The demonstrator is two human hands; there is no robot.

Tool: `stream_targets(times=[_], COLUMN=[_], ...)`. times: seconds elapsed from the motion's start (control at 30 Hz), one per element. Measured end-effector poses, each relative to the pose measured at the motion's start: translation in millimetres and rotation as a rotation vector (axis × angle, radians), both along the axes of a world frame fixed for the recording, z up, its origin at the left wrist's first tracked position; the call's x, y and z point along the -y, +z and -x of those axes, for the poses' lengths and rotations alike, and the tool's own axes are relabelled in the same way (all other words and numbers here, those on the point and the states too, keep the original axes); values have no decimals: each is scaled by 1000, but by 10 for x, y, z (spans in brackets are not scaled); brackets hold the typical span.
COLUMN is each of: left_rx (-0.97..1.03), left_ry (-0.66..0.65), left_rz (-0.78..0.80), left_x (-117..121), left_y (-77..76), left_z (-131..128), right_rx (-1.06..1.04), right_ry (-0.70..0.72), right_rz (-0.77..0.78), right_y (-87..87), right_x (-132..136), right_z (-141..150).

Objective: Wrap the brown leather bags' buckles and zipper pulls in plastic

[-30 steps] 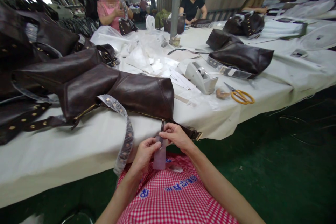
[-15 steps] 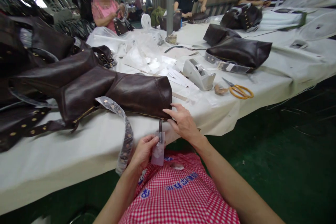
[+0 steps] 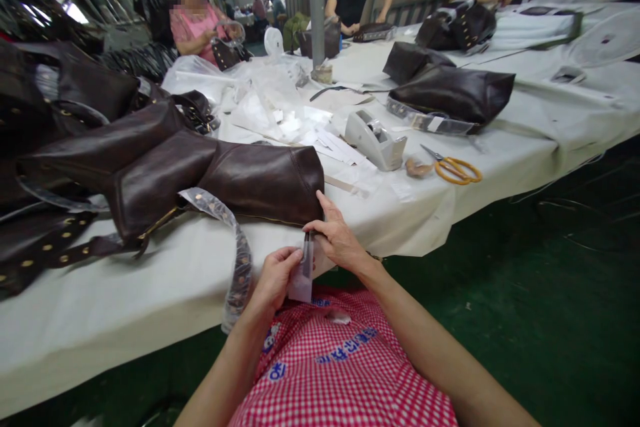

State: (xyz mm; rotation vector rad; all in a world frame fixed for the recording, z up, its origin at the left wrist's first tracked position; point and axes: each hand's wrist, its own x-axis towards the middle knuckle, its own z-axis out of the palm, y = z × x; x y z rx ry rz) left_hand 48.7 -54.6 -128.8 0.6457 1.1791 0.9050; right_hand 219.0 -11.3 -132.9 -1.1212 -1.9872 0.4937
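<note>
My left hand is closed, thumb and fingers pinching a small clear plastic sleeve. A narrow dark leather tab runs down into the sleeve from the zipper end of a dark brown leather bag. At the top of that tab, the fingers of my right hand are closed on it, while one finger stretches up against the bag's end corner. The thumb of this hand is mostly hidden. A plastic-wrapped strap with metal eyelets hangs from the bag over the table edge, left of my left hand.
On the white-covered table stand a tape dispenser and yellow-handled scissors. More brown bags lie at the right and left. A metal post rises behind loose plastic. Several people work across the table.
My right hand's fingers have come down and left from the bag's corner onto the top of the tab. The plastic sleeve sits slightly higher along the tab.
</note>
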Motion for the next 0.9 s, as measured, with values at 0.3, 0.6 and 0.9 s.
stream_targets(times=[0.3, 0.6, 0.9], left_rx=[-108, -269, -555], left_ry=[18, -32, -16], left_rz=[-133, -173, -329], left_x=[-270, -375, -500], left_y=[98, 110, 84], left_z=[-185, -148, -93], right_rx=[-125, -220, -221], right_ry=[62, -225, -232], right_rz=[72, -49, 208], right_y=[3, -17, 124], right_x=[14, 200, 535], right_z=[-87, -29, 17])
